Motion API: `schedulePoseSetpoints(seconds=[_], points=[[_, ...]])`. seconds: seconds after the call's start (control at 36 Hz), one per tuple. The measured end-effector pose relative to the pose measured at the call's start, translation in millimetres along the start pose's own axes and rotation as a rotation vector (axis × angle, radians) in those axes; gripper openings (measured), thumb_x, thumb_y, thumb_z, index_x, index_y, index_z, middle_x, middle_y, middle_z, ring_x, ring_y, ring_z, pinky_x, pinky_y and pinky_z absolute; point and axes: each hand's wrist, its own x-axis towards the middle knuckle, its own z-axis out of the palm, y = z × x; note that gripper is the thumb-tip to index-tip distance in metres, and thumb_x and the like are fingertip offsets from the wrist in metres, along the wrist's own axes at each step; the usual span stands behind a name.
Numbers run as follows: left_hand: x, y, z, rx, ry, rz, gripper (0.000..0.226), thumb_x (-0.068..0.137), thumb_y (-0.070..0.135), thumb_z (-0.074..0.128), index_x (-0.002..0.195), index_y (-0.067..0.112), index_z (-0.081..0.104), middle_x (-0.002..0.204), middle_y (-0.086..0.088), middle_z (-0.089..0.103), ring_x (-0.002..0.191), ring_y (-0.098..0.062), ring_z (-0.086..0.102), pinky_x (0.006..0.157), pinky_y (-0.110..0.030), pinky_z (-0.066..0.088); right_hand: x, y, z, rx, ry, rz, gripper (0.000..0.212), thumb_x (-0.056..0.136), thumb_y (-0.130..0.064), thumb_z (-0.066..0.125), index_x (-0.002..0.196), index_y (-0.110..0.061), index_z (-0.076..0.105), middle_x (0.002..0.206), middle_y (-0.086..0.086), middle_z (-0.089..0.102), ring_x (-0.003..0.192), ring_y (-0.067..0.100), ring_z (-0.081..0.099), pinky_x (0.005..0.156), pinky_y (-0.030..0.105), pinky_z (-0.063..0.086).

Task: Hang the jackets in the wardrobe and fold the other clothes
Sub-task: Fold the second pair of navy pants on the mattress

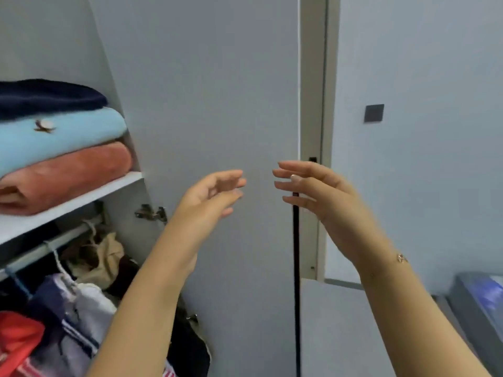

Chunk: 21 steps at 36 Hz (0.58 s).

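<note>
Both hands empty: left hand (215, 190) and right hand (307, 183) hovering apart, fingers loosely spread. Soft, light hanging jackets (68, 303) sitting down-left of left hand; likely gripping at shoulders.

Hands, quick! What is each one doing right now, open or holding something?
Left hand: open, fingers loosely spread, holding nothing.
Right hand: open, fingers loosely spread, holding nothing.

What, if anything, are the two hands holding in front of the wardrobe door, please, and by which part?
Nothing is held. The left hand and right hand are both raised, empty, fingers loose, before the wardrobe door.
</note>
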Motion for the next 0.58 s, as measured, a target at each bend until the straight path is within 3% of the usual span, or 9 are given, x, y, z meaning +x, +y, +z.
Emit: schedulePoseSetpoints(seconds=[0.14, 0.33, 0.58], points=[[-29, -32, 111, -0.098, -0.230, -0.100, 0.026, 0.096, 0.008, 0.054, 0.107, 0.027, 0.067, 0.106, 0.012, 0.073, 0.101, -0.004, 0.067, 0.090, -0.026, 0.051, -88, 29, -104, 0.003, 0.154, 0.122, 0.026, 0.093, -0.020, 0.055, 0.114, -0.024, 0.071, 0.115, 0.002, 0.071, 0.109, 0.019, 0.066, 0.092, 0.034, 0.055], [-90, -72, 315, -0.299, -0.539, -0.390, 0.023, 0.096, 0.007, 0.051, 0.105, 0.022, 0.067, 0.102, 0.009, 0.075, 0.096, -0.007, 0.070, 0.088, -0.029, 0.050, -222, 45, -262, -0.092, 0.482, 0.288, 0.029, 0.096, -0.009, 0.052, 0.110, -0.025, 0.072, 0.111, 0.002, 0.072, 0.104, 0.018, 0.068, 0.080, 0.021, 0.054], [-191, -109, 578, -0.350, -0.860, -0.588, 0.025, 0.095, 0.009, 0.053, 0.110, 0.024, 0.066, 0.107, 0.009, 0.073, 0.102, -0.007, 0.068, 0.086, -0.026, 0.049, -400, 29, -460, -0.218, 0.838, 0.502, 0.030, 0.096, -0.004, 0.049, 0.115, -0.018, 0.068, 0.110, 0.000, 0.073, 0.104, 0.016, 0.067, 0.087, 0.022, 0.052]])
